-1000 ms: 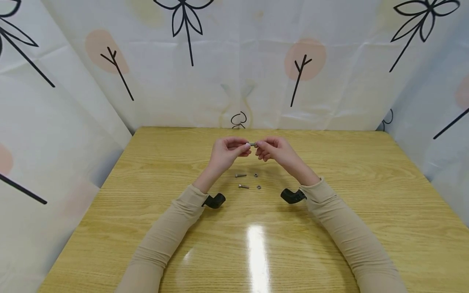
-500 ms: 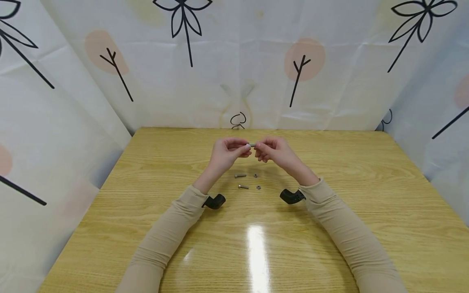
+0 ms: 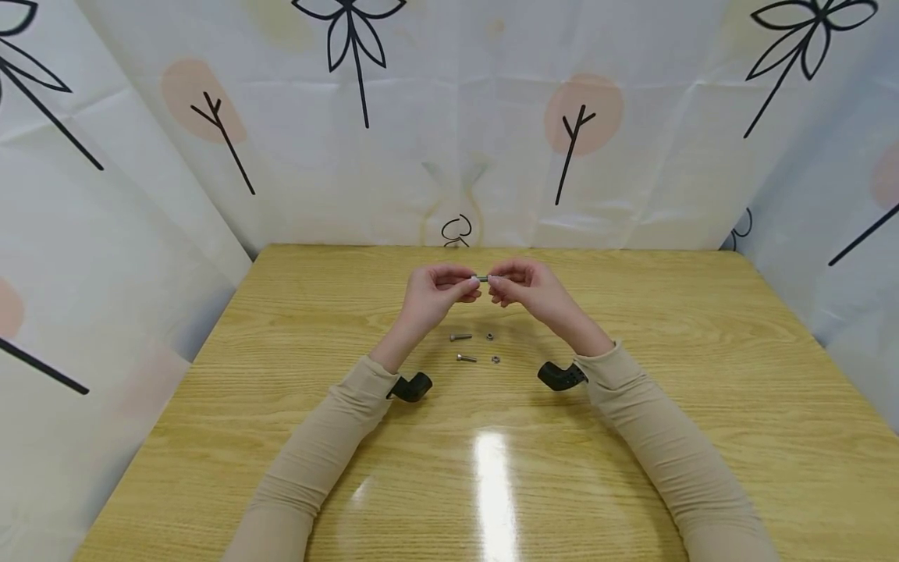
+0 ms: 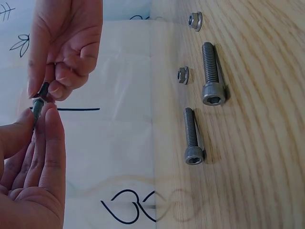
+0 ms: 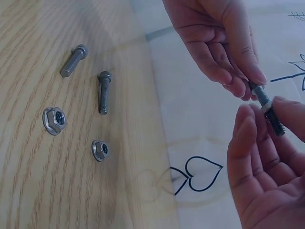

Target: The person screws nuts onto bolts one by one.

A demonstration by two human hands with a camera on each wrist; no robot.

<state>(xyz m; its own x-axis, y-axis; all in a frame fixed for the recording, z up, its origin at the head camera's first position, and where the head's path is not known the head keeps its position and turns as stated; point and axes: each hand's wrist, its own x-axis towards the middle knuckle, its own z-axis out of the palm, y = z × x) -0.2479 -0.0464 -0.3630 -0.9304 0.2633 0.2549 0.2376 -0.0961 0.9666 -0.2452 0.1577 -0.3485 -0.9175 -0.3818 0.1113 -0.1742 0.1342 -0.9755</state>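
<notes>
In the head view my left hand (image 3: 437, 293) pinches the head end of a bolt (image 5: 261, 95), held level above the table. My right hand (image 3: 530, 290) has its thumb and fingertips on the flange nut (image 5: 267, 107), which sits around the bolt's thread. The dark threaded tip pokes out past the nut in the right wrist view. Fingers hide the bolt head. Two socket-head bolts, a nearer one (image 4: 212, 76) and a farther one (image 4: 191, 136), lie on the table, with two loose flange nuts, one (image 5: 55, 120) bigger in view than the other (image 5: 100, 150).
The wooden table (image 3: 316, 328) extends around the hands, with a patterned cloth (image 3: 456, 117) hanging behind and at both sides. Black wrist mounts, one left (image 3: 411, 386) and one right (image 3: 560, 376), stick out inward from the sleeves. Light glares on the near tabletop.
My right thumb and fingers shift slightly about the nut end of the bolt. The left hand stays nearly still, and the bolts and nuts on the table have not moved.
</notes>
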